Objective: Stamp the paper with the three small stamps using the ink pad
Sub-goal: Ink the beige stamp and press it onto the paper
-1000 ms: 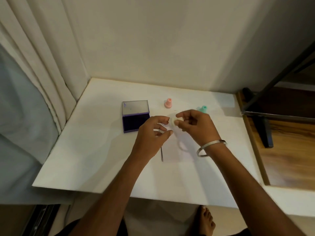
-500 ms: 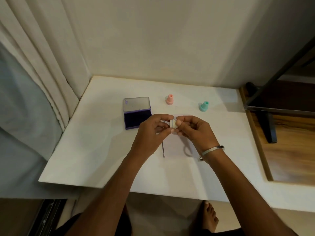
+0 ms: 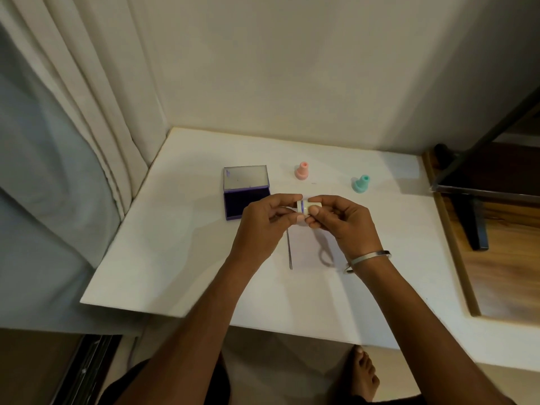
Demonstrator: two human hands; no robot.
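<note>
I held the cream stamp just right of the ink pad, above the paper. My left hand pinched one end, my right hand the other, each grip closed on it. Beyond stood the pink stamp and, farther right, the teal stamp on the tabletop.

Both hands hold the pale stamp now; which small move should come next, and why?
Probably carry the pale stamp, pinched between left hand and right hand, left onto the open ink pad: it is held above the paper.
</note>
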